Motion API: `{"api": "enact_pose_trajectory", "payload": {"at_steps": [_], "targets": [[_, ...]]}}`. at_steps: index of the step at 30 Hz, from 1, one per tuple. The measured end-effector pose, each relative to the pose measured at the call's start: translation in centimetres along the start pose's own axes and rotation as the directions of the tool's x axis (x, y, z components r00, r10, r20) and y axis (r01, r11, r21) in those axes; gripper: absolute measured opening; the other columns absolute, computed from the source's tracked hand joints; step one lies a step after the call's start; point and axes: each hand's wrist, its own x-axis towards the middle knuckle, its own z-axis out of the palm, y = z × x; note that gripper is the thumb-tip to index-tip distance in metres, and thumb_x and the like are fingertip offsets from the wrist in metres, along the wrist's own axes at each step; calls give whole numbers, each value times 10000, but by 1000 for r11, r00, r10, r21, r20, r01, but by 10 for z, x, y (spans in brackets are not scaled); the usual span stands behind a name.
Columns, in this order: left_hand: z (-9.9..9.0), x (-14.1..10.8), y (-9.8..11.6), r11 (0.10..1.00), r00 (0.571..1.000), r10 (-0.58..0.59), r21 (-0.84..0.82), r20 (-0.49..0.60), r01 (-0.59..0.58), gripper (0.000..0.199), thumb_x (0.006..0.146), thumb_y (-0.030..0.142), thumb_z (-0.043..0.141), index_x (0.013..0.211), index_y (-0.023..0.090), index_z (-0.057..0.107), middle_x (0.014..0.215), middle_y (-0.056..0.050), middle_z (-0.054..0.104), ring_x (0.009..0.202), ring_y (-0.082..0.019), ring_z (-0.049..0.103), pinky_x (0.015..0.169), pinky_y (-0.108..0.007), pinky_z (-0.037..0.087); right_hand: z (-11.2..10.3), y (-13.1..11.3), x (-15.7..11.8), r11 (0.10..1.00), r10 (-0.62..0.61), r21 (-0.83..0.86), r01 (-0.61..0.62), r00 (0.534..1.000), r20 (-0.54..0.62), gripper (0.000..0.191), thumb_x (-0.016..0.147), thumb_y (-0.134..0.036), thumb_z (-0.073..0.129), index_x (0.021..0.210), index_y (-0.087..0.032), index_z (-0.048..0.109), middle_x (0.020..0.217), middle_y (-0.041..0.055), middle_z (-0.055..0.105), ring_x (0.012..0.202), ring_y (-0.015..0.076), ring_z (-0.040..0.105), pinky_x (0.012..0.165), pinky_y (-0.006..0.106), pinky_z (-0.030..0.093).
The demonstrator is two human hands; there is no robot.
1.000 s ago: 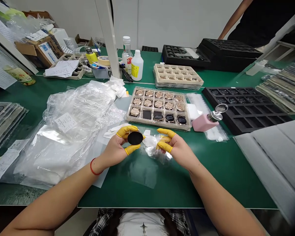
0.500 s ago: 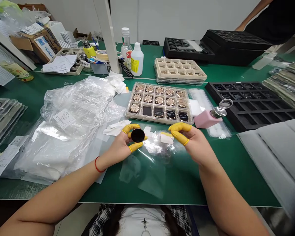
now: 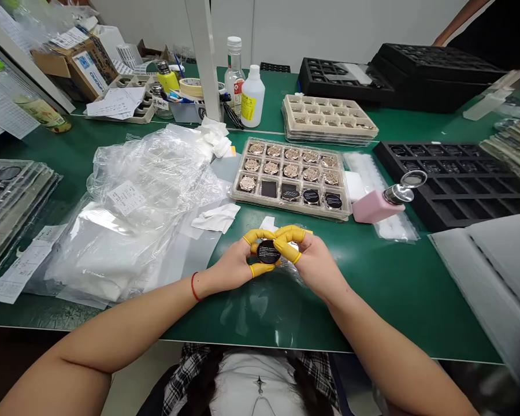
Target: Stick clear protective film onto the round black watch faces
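Observation:
A round watch head (image 3: 268, 252) with a black face bearing lines of white print is held upright over the bench. My left hand (image 3: 234, 263), in yellow finger cots, grips it by the rim from the left. My right hand (image 3: 312, 260), also in yellow finger cots, is pinched at its upper right edge; anything thin between those fingertips is hidden. Beyond them sits a clear-lidded tray (image 3: 292, 205) of watch heads, most with gold-coloured patterned sides up, several with black printed faces, one compartment bare black. Crumpled clear plastic lies just under my hands.
Plastic bags (image 3: 151, 173) and white tissue (image 3: 216, 218) are on the left. A pink pump bottle (image 3: 375, 207) lies tilted beside the tray. Black foam trays (image 3: 450, 211) and grey foam sheets (image 3: 481, 260) fill the right. Bottles (image 3: 252, 101) and a post (image 3: 203, 63) stand behind; a person's arm shows far right.
My right hand has moved left to meet the watch head in my left hand. Its face, plain glossy black before, now shows white print. The view has shifted slightly.

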Motion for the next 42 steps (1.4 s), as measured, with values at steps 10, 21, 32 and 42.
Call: {"api": "enact_pose_trajectory", "payload": {"at_steps": [10,21,32,42], "targets": [[-1,-1,-3,999,999,33,23,-28,-32,474,755,282,689,1161,238,450,1123,-53,595,916,-177,644,884,-354,492,2,1,0,989,-101,-110,97,994,-29,145,800,-315,582,725,-193,599,912,41,605,858,185,547,744,322,452],[0,-1,1,999,1000,9,-34,-15,-10,461,758,229,687,1150,244,443,1057,-31,631,923,-167,650,897,-344,486,4,0,0,972,-148,-194,133,987,-64,112,789,-268,564,701,-200,574,893,34,623,856,183,554,764,326,439],[5,-2,13,990,996,-81,-114,-33,77,432,742,225,697,1095,222,448,1010,-28,610,898,-161,644,862,-317,489,-24,-1,3,719,-323,-659,218,946,-39,179,858,-309,496,974,-211,591,1009,64,618,980,236,536,858,383,413],[2,-3,10,993,991,-114,-43,-64,112,519,734,331,704,1158,232,422,1008,-40,610,880,-170,632,839,-342,488,-57,23,14,258,-6,-958,-127,991,-133,157,869,-246,475,900,-156,601,842,97,582,801,248,552,632,321,396]]}}
